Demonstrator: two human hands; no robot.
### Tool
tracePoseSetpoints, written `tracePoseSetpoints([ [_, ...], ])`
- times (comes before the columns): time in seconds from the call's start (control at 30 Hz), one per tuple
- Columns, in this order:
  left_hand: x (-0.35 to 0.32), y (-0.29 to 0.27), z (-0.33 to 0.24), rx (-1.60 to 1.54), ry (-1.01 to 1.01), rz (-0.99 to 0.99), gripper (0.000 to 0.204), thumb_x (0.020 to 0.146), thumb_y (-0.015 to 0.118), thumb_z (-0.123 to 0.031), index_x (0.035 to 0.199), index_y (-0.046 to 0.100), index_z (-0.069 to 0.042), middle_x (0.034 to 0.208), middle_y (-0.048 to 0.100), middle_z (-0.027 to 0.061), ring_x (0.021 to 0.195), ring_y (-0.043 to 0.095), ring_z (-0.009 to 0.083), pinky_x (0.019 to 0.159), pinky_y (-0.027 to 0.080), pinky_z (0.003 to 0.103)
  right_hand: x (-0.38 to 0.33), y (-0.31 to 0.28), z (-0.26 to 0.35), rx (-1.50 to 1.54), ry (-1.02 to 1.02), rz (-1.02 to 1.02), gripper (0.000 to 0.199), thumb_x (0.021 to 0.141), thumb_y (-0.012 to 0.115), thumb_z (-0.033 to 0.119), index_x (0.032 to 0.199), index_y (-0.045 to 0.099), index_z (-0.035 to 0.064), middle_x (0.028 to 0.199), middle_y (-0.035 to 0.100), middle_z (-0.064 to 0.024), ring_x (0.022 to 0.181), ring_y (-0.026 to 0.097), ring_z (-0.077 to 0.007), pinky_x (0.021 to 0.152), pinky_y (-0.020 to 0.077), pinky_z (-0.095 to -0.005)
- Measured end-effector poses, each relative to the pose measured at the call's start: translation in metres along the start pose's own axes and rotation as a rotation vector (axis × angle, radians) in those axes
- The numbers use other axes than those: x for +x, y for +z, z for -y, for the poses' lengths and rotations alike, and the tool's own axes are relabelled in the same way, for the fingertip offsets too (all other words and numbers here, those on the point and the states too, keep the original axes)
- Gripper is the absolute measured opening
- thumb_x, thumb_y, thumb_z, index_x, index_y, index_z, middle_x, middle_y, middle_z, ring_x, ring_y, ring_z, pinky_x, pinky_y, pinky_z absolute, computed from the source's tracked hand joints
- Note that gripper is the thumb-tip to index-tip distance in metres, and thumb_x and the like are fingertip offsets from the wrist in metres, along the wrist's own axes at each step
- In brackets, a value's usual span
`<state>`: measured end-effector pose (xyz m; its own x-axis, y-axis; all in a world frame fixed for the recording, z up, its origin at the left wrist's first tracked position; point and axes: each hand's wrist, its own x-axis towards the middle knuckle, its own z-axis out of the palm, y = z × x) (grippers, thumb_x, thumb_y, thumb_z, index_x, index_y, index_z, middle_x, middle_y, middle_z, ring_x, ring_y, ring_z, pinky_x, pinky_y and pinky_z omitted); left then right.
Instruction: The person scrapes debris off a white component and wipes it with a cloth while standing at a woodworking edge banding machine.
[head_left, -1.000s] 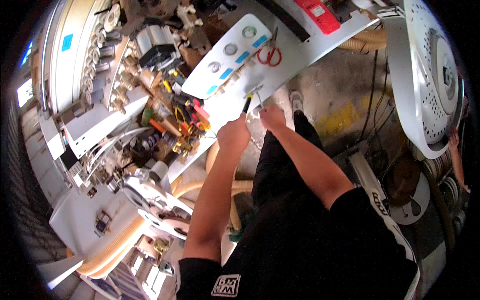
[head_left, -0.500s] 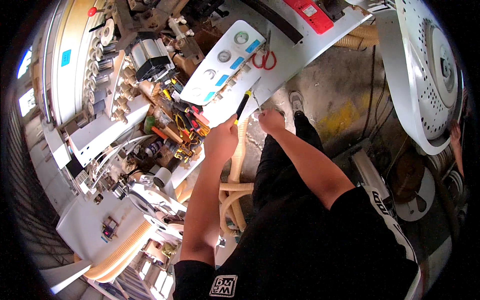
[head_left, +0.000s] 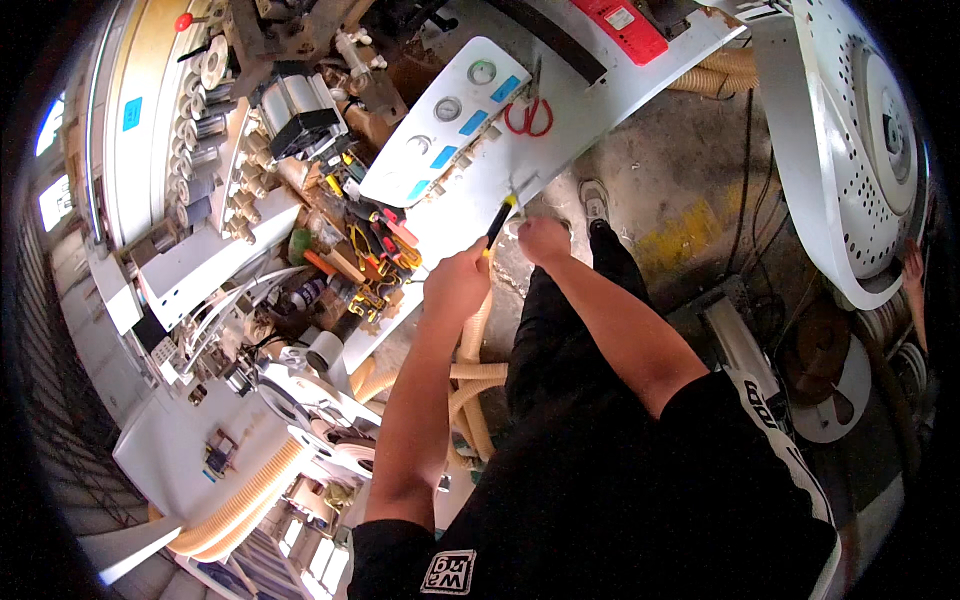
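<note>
My left hand is closed around a hand tool with a black and yellow handle. A thin metal tip extends from it over the white panel's edge; its exact kind does not show. Beside it, to the right, my right hand is a closed fist near the tool's yellow end. What it holds, if anything, is too small to make out. Red-handled scissors lie on the white panel beyond the hands, beside a white gauge plate with round dials and blue labels.
Pliers and other hand tools lie jumbled left of my hands. A red box rests on the panel's far part. Beige ribbed hoses run below my left forearm. At right stands a white perforated machine cover; another person's hand shows beside it.
My left hand has shifted right and slightly nearer to me, bringing the tool's end closer to my right hand. The right hand has hardly moved.
</note>
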<state>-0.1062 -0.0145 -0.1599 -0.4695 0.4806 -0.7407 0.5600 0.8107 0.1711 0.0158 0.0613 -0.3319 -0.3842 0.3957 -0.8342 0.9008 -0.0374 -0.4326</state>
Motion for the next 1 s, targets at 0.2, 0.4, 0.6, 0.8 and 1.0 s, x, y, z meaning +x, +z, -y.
tracePoseSetpoints([
  [0.2, 0.001, -0.009, -0.006, 0.036, 0.017, -0.019, 0.038, 0.098, 0.053, -0.029, 0.135, 0.065, -0.025, 0.097, 0.072, 0.02, 0.091, 0.07, 0.0403, 0.081, 0.055, 0.05, 0.021, 0.019, -0.019, -0.024, -0.134, -0.169, 0.036, 0.093, 0.05, 0.033, 0.097, 0.076, 0.0079, 0.097, 0.073, -0.0215, 0.094, 0.07, -0.0415, 0.088, 0.0551, -0.0504],
  [0.4, 0.015, 0.023, 0.008, 0.126, -0.06, 0.035, 0.04, 0.098, 0.054, -0.027, 0.136, 0.063, -0.017, 0.102, 0.073, 0.0185, 0.093, 0.07, 0.04, 0.083, 0.055, 0.051, 0.012, 0.017, -0.014, 0.033, -0.06, -0.116, 0.037, 0.092, 0.051, 0.033, 0.094, 0.076, 0.0064, 0.096, 0.073, -0.0227, 0.093, 0.07, -0.0428, 0.086, 0.0554, -0.0517],
  [0.6, 0.007, 0.011, 0.017, 0.012, -0.022, -0.002, 0.039, 0.099, 0.052, -0.027, 0.137, 0.063, -0.023, 0.097, 0.073, 0.0201, 0.089, 0.071, 0.0404, 0.08, 0.056, 0.051, 0.011, -0.009, 0.0, 0.036, -0.025, -0.002, 0.04, 0.09, 0.054, 0.036, 0.104, 0.074, 0.0049, 0.108, 0.072, -0.0225, 0.1, 0.069, -0.0413, 0.089, 0.0551, -0.0493],
  [0.8, -0.014, 0.03, 0.012, 0.213, 0.081, -0.075, 0.04, 0.099, 0.05, -0.028, 0.138, 0.059, -0.022, 0.075, 0.07, 0.0208, 0.073, 0.071, 0.0418, 0.07, 0.055, 0.054, 0.012, 0.006, -0.004, 0.058, -0.006, -0.017, 0.038, 0.09, 0.052, 0.033, 0.103, 0.074, 0.0043, 0.108, 0.072, -0.0221, 0.103, 0.069, -0.0405, 0.093, 0.0542, -0.05],
  [1.0, -0.016, 0.04, 0.005, 0.314, 0.045, 0.04, 0.046, 0.099, 0.045, -0.025, 0.145, 0.049, -0.017, 0.083, 0.072, 0.0221, 0.077, 0.072, 0.0408, 0.068, 0.056, 0.053, 0.014, 0.014, -0.005, 0.084, 0.012, -0.093, 0.035, 0.091, 0.055, 0.034, 0.096, 0.076, 0.0053, 0.099, 0.072, -0.0243, 0.097, 0.069, -0.0429, 0.088, 0.0542, -0.0505],
])
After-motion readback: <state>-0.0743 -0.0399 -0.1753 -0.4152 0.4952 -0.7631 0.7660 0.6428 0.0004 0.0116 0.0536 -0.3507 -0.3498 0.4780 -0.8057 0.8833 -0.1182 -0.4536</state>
